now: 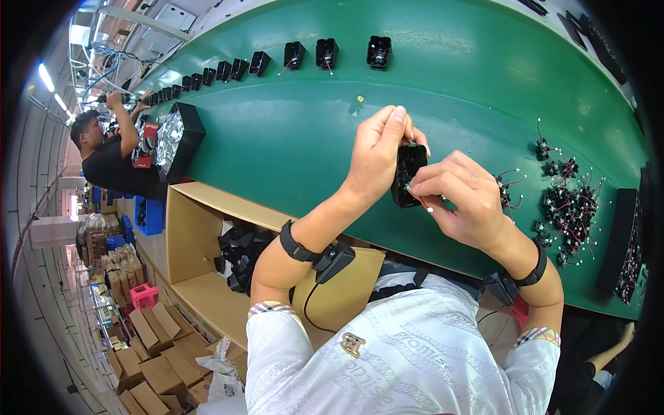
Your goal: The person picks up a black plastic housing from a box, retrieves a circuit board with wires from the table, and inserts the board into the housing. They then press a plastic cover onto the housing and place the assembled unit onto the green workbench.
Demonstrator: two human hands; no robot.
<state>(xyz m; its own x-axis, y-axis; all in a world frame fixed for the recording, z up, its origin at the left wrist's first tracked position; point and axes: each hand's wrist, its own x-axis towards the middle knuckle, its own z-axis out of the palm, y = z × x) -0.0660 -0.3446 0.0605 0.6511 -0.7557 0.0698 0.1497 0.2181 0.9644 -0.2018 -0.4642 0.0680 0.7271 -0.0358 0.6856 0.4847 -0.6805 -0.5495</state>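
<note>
Over the green table (297,152), my left hand (380,149) grips a small black open plastic housing (409,162) by its far end. Its hollow side faces up, tilted toward me. My right hand (460,194) pinches at the near end of the housing, where the fingertips hide most of what they hold. A short red wire with a white connector (427,207) hangs out beside those fingers. To the right lies a pile of small black parts with red and black wires (573,211), and a few loose ones lie nearer my right hand.
A row of black housings (294,55) with wired parts curves along the table's far side. A black bin (618,242) stands right, a foil-lined black box (178,138) left. Black pieces fill a cardboard box (190,235) beside me. A co-worker (114,138) works at the far left.
</note>
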